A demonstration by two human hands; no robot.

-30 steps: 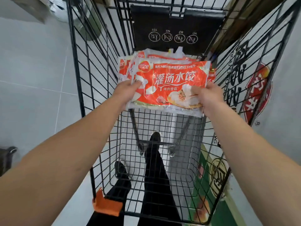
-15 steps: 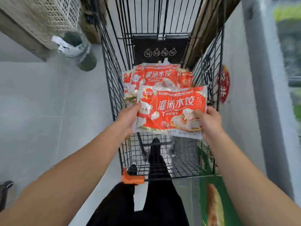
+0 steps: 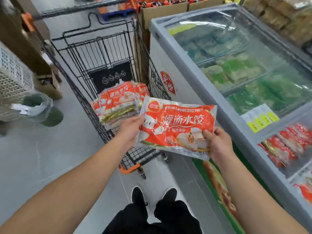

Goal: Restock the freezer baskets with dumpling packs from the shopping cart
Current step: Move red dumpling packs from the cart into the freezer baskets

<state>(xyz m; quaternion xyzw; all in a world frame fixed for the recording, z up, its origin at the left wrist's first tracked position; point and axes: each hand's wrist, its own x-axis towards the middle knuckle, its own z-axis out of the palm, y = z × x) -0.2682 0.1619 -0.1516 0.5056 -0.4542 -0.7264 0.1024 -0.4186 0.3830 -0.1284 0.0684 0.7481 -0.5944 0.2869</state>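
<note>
We've got one orange dumpling pack (image 3: 177,125) held flat and face-up out in front of us, just off the near right corner of the shopping cart (image 3: 108,53) and not yet over the freezer. Our left hand (image 3: 130,128) pinches its left edge, at about 9 o'clock on the pack, with the thumb on top and the fingers tucked underneath, and our right hand (image 3: 217,144) grips the bottom right corner, at about 4 o'clock, thumb pressed on the printed dumpling picture. So both hands are closed on the same pack, nothing else in them. The rest of the stack of packs (image 3: 118,102) sits in the cart at about 11 o'clock from the one we're holding. The chest freezer (image 3: 168,53) runs along our right, and the matching red packs in the basket (image 3: 287,146) are at roughly 3 o'clock, which looks like where this one belongs. The lid looks glassy and we honestly can't tell if that section is open, so check that first. For the carry, we'd say keep it level with both hands, swing right, and slot it in facing the same way as the neighbours rather than dropping it, since these bags are slippery and floppy.
</note>
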